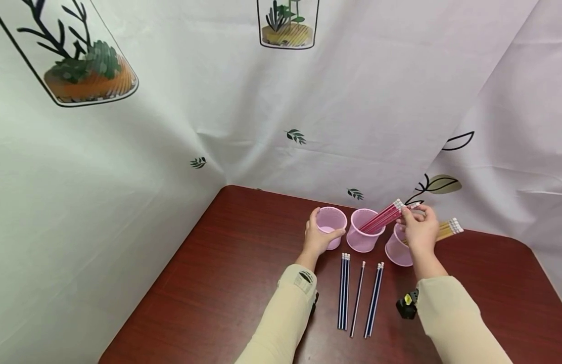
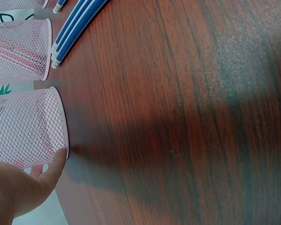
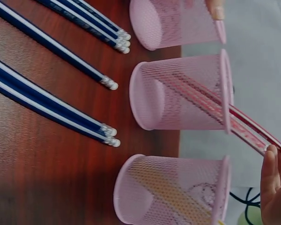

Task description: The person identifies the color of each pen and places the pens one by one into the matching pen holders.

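Note:
My left hand [image 1: 316,237] grips the leftmost pink mesh pencil cup [image 1: 332,218], thumb on the near side and fingers around the left. In the left wrist view a fingertip touches that cup's base rim. Red pencils [image 1: 382,218] with white erasers lean to the right in the middle mesh cup [image 1: 361,241]. At their eraser ends, my right hand [image 1: 421,232] pinches red pencils between thumb and fingers. Behind that hand, yellow pencils [image 1: 449,229] lean out of the rightmost mesh cup [image 1: 398,252], partly hidden by it.
Blue-and-white striped pencils lie on the brown table [image 1: 208,283] in front of the cups: a group of three [image 1: 343,293], a single one [image 1: 358,299] and a pair [image 1: 374,300]. A patterned white cloth [image 1: 244,116] hangs behind the table.

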`<state>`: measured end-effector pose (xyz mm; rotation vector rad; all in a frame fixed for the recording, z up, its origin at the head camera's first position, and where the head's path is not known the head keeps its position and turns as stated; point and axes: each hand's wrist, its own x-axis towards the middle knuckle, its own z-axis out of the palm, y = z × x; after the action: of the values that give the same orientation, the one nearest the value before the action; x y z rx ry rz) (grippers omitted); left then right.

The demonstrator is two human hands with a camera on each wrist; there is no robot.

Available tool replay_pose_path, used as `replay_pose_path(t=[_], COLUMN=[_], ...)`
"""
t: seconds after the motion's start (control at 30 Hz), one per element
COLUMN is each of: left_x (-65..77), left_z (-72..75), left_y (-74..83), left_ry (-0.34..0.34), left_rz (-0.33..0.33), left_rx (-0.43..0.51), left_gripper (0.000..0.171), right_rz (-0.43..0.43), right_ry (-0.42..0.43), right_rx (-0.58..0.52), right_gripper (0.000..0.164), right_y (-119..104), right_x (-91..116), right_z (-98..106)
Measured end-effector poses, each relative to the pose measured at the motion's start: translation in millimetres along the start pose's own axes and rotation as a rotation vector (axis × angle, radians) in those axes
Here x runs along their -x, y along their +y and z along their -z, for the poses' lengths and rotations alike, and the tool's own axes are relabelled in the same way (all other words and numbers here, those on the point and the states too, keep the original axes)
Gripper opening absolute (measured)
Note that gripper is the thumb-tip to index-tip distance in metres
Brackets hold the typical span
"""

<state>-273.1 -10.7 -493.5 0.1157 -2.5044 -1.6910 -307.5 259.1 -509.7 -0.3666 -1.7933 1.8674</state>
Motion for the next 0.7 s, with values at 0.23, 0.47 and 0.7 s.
replay_pose_path(t=[0.23,0.47,0.7], left_x=[-1.1,-2.0,-1.7], left_z=[-1.6,-3.1,-2.7], left_y=[-1.1,-1.5,-2.1], left_ry=[-0.001,0.009,0.006], left_rz=[0.011,0.007,0.013], left_rx=[-0.006,-0.018,-0.005], left_gripper=[0.094,0.094,0.093], right_rz=[0.026,-0.004,-0.043], right_ry=[0.031,0.013,0.015], right_rx=[0.157,0.176,0.142], right_gripper=[0.045,0.05,0.047], right_y=[41.7,53.5,43.1], right_x=[-6.4,-3.0,12.6], right_z=[-1.5,-2.1,-0.7])
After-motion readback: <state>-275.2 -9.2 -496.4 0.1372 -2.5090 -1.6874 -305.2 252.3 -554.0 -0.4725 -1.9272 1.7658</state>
